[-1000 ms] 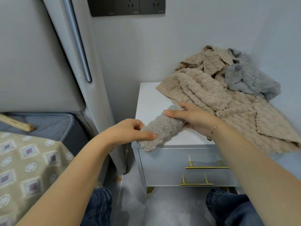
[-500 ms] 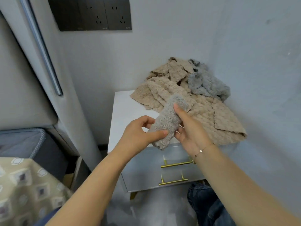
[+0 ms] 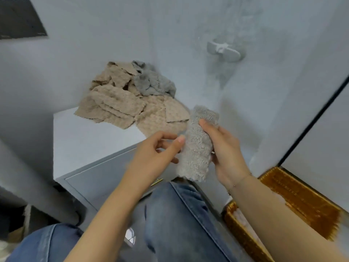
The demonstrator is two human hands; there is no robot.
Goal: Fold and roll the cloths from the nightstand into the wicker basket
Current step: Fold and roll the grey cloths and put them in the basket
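Observation:
A rolled grey-beige fluffy cloth (image 3: 197, 146) is held upright in the air, right of the nightstand (image 3: 85, 133). My right hand (image 3: 224, 154) grips it from the right side, thumb across its upper part. My left hand (image 3: 154, 154) touches the roll's left edge with thumb and fingertips, fingers loosely curled. A heap of beige cloths (image 3: 120, 104) with one grey cloth (image 3: 153, 84) on top lies at the back of the nightstand. The wicker basket (image 3: 294, 193) stands on the floor at the lower right, partly hidden behind my right forearm.
The grey nightstand has a drawer front with gold handles, mostly hidden by my knee in blue jeans (image 3: 181, 220). Walls close in behind and on the right. A dark socket panel (image 3: 20, 19) is at the upper left. A white hook (image 3: 222, 49) is on the wall.
The rolled cloth has been lifted off the nightstand's front edge and carried right, turned upright. The view has swung right and down, bringing the wicker basket into sight.

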